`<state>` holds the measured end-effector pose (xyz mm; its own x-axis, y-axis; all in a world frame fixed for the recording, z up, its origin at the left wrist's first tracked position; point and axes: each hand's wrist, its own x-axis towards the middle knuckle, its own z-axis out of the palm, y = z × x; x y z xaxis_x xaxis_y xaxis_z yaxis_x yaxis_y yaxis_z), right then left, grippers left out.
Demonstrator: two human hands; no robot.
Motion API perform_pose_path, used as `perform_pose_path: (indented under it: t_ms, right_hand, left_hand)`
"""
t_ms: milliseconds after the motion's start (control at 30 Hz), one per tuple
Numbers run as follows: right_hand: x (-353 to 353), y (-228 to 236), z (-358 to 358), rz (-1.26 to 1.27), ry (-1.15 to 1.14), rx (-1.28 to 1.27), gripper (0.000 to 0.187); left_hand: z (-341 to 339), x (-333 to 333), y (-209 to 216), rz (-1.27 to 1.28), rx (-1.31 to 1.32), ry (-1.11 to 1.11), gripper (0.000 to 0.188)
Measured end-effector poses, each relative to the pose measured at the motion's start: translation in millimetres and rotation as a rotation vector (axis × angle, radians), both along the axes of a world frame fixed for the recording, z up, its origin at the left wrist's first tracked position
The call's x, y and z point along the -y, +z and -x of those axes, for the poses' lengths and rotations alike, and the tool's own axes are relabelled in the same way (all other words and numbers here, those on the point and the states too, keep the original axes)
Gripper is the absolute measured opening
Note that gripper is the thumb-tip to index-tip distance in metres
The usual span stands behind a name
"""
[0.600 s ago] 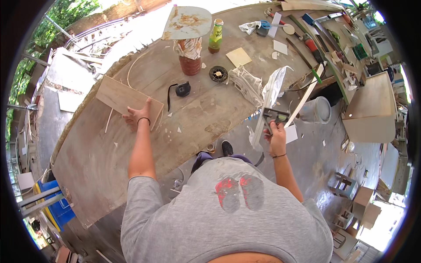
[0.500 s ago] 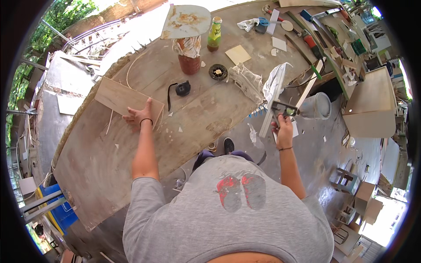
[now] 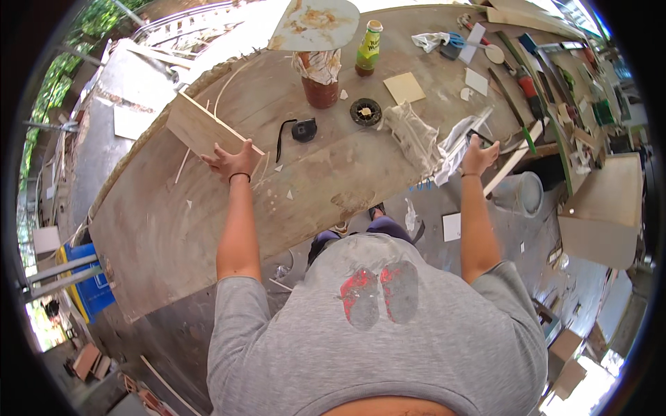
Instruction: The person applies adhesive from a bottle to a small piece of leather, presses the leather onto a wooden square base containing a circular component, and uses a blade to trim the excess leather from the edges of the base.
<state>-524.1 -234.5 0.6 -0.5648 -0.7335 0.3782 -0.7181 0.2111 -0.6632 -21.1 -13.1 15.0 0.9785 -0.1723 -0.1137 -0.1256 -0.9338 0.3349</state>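
Observation:
My left hand [image 3: 232, 163] grips a thin rectangular wooden board [image 3: 196, 128] by its near right part. The board is tilted up on edge on the worn wooden tabletop, and the thumb lies along its edge. At the table's right side, my right hand [image 3: 479, 159] is open with fingers spread. Just beyond it lies a square [image 3: 484, 120] with a metal blade and dark handle, partly hidden by the fingers. A crumpled white cloth [image 3: 454, 147] sits beside it. Between the hands, a black tape measure [image 3: 304, 130] with a strap rests on the table.
Toward the back stand a reddish-brown container [image 3: 320, 91] topped by a stained flat sheet [image 3: 313, 26] and a green-labelled bottle [image 3: 369, 50]. A round black dish [image 3: 365, 111] and a square wood piece [image 3: 404, 88] lie nearby. A clear bucket [image 3: 522, 194] stands at right, near scattered tools and strips.
My right hand has set the square down by the cloth and opened, moving away from me. My left hand has tilted the board up from lying flat. The view has shifted slightly.

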Motion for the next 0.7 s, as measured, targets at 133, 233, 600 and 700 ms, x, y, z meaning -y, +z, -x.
perform_pose_path:
  t_ms: [133,233,600,700]
  right_hand:
    - [-17.4,15.5,-25.6,0.021,0.748,-0.169,0.080]
    - [-46.0,24.4,-61.6,-0.226,1.065,-0.484,0.090]
    - [19.7,59.8,-23.5,-0.786,1.308,-0.685,0.090]
    - [51.6,54.1,-34.1,-0.673,1.405,-0.538,0.087]
  left_hand:
    - [5.7,-9.9,-9.7,0.139,0.186,-0.005,0.097]
    - [5.3,-24.5,-19.4,0.043,0.131,0.045,0.093]
    - [173.1,35.3,-37.0,0.326,0.465,-0.506,0.093]
    - [227.6,69.3,-28.5,0.340,0.410,-0.561,0.092]
